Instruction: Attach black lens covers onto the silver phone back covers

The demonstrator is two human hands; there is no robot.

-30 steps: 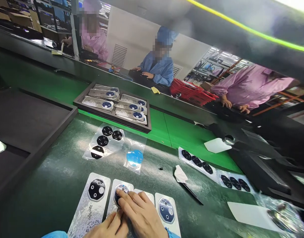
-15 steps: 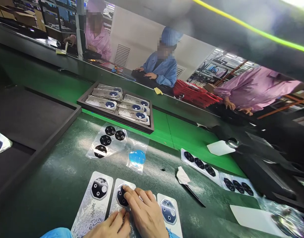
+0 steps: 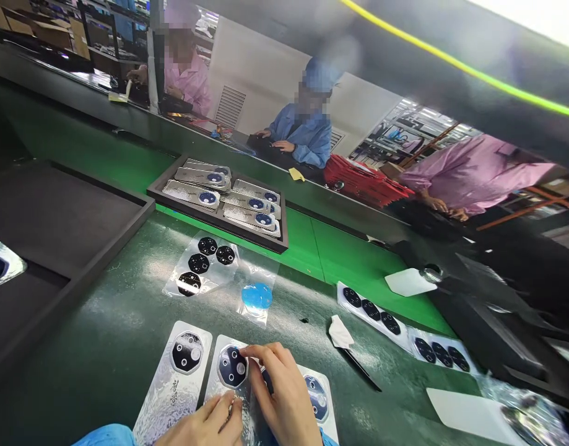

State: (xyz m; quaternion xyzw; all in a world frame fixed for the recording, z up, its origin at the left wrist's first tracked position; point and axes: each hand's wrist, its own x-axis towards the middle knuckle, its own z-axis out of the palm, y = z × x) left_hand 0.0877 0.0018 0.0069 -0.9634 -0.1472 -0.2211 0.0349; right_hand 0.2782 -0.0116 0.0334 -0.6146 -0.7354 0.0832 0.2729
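A row of silver panels that look like phone back covers lies before me, each with a dark octagonal plate with ring-shaped holes at its top. My left hand (image 3: 207,421) rests on the second panel (image 3: 214,385), its slightly bent fingers lying over the surface below the plate. My right hand (image 3: 286,396) is at that panel's dark octagonal plate (image 3: 232,367); the index fingertip touches its upper right edge and the thumb is apart from it. The leftmost panel (image 3: 166,396) lies untouched. My right hand partly covers a third panel, and the rightmost panel (image 3: 328,396) shows beyond it.
A black tray (image 3: 284,238) of stacked panels stands at the back. Clear sheets with black octagonal stickers (image 3: 199,264), blue round films (image 3: 256,296) and a black stick with white cloth (image 3: 342,332) lie on the bench. Black sticker strips (image 3: 371,310) lie right. Co-workers sit opposite.
My right index finger has shifted from the plate's top to its upper right edge, uncovering most of the plate. My left hand has stayed on the panel.
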